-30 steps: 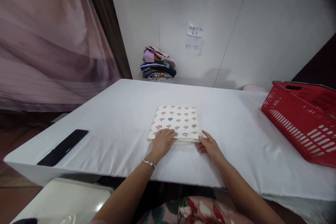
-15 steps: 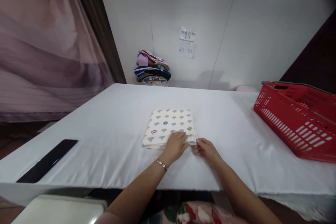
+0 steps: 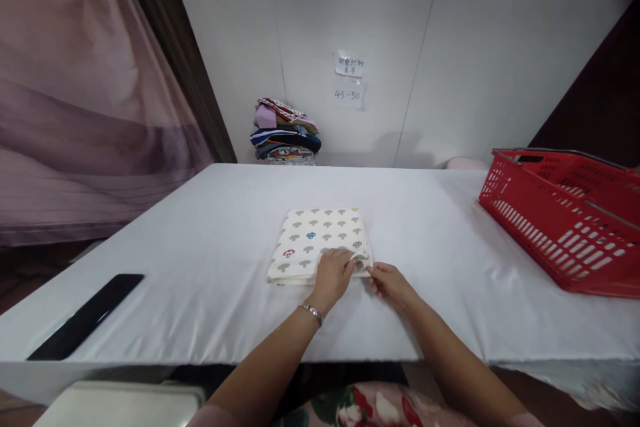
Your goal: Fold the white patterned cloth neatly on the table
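A folded white cloth (image 3: 316,227) printed with grey mushrooms and a few coloured ones lies flat on the white-covered table (image 3: 215,233). My left hand (image 3: 332,280), with a bracelet at the wrist, rests on its near edge; the fingers are curled on the top layer, which is turned up at the near right corner. Just to the right, my right hand (image 3: 391,284) pinches the near right corner of a lower layer between thumb and fingertips. The inner folds are partly hidden by my hands.
A red plastic basket (image 3: 545,220) stands at the table's right. On the left lies a flat black object (image 3: 87,317). Behind the table's far edge is a stack of folded fabrics (image 3: 285,133), against a wall with two paper notes (image 3: 349,80).
The top layer at the cloth's near right corner, flat before, is now lifted and curled back by my left fingers. My right hand keeps its pinch on the corner. The view has shifted slightly.
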A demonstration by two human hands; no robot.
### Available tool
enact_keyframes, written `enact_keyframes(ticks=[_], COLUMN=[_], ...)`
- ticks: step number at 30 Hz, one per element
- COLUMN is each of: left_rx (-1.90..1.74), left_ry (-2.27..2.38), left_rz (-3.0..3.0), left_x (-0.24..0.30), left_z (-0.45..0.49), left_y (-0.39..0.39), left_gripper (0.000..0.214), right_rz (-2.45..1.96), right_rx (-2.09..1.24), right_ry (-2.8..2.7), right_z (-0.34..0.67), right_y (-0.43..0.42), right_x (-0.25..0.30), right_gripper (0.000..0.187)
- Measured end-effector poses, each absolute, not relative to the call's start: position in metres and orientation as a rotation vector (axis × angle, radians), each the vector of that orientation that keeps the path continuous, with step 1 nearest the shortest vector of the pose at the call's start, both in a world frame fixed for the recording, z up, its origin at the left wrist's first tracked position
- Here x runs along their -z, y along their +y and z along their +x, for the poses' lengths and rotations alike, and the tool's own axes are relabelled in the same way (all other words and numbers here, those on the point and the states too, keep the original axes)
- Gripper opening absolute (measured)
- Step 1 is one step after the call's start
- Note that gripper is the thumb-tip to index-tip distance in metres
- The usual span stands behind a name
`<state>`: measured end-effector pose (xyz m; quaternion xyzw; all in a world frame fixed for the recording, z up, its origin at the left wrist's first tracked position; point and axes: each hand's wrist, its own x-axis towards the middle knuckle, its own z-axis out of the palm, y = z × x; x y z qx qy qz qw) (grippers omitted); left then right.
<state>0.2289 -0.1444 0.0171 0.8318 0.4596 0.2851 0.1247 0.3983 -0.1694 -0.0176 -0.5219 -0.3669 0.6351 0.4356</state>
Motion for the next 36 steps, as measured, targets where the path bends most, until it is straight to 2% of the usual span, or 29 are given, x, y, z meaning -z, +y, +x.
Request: enact_keyframes(ticks=[8, 13, 18, 25, 31, 36], left_rx=[-0.811, -0.829, -0.823, -0.945, -0.838, -0.795], left_ry=[1.339, 1.369, 1.443, 1.484, 1.282, 1.229], left_rz=[2.472, 2.392, 2.352, 2.247, 2.465, 2.543], left_x=[-0.007, -0.008, -0.012, -0.019, -0.007, -0.004], left_z=[0.234, 0.236, 0.242, 0.248, 0.247, 0.241], left_y=[-0.153, -0.152, -0.15, -0.146, -0.161, -0.166], left_gripper=[0.022, 0.021, 0.018, 0.035, 0.02, 0.034], right_rz=[-1.25, -1.267, -1.272, -1.33, -1.307, -1.241], right_rx=[-1.595, -1.613, -1.602, -1.599, -1.57, -1.599], right_ry=[-0.93, -0.916, -0.939, -1.002, -1.057, -1.048], right_z=[0.4, 0.399, 0.398, 0.395, 0.397, 0.399], right_y=[-0.171, -0.171, -0.171, -0.173, -0.174, -0.175], right_x=[0.019, 0.015, 0.014, 0.009, 0.015, 0.016], right_gripper=[0.026, 0.03, 0.026, 0.023, 0.019, 0.021])
